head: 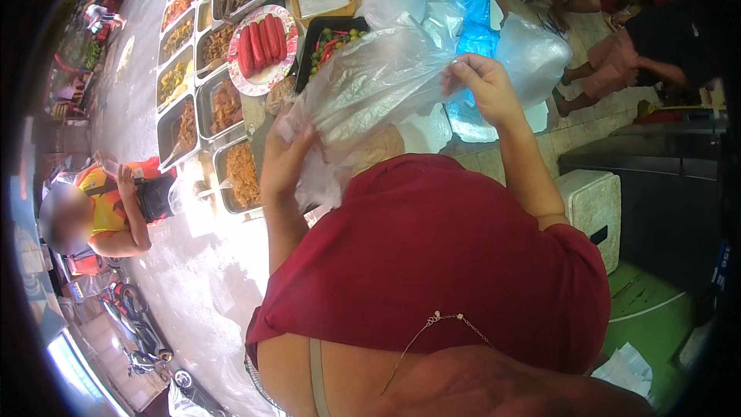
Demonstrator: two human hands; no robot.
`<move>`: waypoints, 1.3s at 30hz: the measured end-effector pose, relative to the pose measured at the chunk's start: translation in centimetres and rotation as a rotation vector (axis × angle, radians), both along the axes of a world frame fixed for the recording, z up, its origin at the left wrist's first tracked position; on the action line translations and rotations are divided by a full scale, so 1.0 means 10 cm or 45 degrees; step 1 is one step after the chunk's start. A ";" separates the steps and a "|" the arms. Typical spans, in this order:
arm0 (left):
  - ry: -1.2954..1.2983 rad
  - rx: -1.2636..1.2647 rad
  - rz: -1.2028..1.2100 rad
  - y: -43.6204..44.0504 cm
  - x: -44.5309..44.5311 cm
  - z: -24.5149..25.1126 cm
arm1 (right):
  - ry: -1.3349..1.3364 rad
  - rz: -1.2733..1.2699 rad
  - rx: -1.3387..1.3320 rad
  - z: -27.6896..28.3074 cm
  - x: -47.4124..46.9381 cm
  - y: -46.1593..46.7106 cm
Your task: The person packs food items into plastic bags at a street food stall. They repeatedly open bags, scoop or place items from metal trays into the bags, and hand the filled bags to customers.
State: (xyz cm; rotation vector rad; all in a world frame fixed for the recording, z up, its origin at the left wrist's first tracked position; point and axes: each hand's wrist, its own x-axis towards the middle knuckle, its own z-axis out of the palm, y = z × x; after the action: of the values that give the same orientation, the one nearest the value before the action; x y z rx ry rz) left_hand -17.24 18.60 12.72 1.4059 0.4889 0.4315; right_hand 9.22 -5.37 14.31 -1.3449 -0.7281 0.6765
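A clear plastic bag (376,78) is stretched between my two hands. My left hand (289,153) grips its lower left part, and my right hand (477,84) pinches its other end between thumb and fingers. Behind the bag, partly covered, is a black tray (302,58) of green calamansi-like fruits and red chillies. A floral plate (263,84) of red sausages lies to the left of it. A tan rounded item (385,145) shows below the bag near my shirt; its kind is unclear.
Metal trays of cooked food (223,107) line the left side. Full plastic bags (529,58) and blue bags (474,11) stand beyond my right hand. A customer (116,202) stands at the left; other people are at the upper right. A styrofoam box (596,208) is beside my right elbow.
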 end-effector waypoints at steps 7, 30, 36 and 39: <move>-0.486 -0.293 -0.277 0.18 -0.13 0.10 | -0.048 0.099 -0.029 0.20 -0.22 0.11; -0.697 -0.841 -0.092 -0.31 1.24 0.21 | 1.019 0.335 0.818 -0.01 0.25 0.18; -0.390 -0.265 -0.020 -0.03 1.84 -0.54 | 0.620 -0.338 -0.137 -0.74 0.56 0.58; -0.272 -0.003 0.003 -0.10 1.89 -0.99 | 0.601 -0.428 -0.479 -1.22 0.33 0.55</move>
State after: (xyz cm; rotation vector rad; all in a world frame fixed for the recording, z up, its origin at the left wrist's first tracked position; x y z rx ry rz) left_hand 1.68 17.63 2.80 1.3388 0.3167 0.5757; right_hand 12.48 0.15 2.07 -1.5225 0.0102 0.8413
